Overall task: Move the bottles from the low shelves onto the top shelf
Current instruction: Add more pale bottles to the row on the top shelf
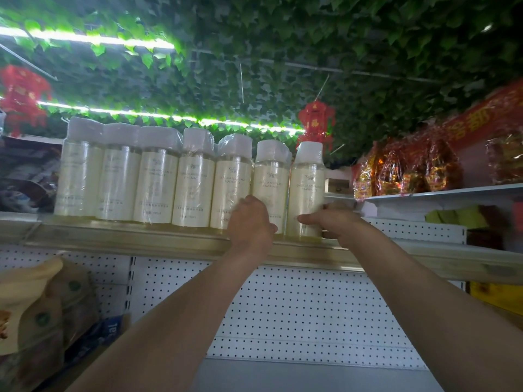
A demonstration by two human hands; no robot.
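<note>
Two bare forearms reach up from the bottom of the frame toward the top shelf (169, 244), its pale front rail running across the view above a white pegboard back panel (297, 306). The left hand (250, 222) is curled against the lower part of the second bottle from the right (270, 185), gripping it at its base. The right hand (331, 219) wraps around the end bottle (307, 188), thumb across the front and fingers behind. Both bottles stand upright on the shelf, side by side and touching, closing a row of seven cream-labelled, white-capped bottles (155, 176) in clear wrap. Brown paper sacks (36, 315) sit lower left. Red and gold packets (410, 168) line a neighbouring shelf at right. Beyond, red lanterns (317, 123) hang beneath a ceiling of green leaves (283, 38).
</note>
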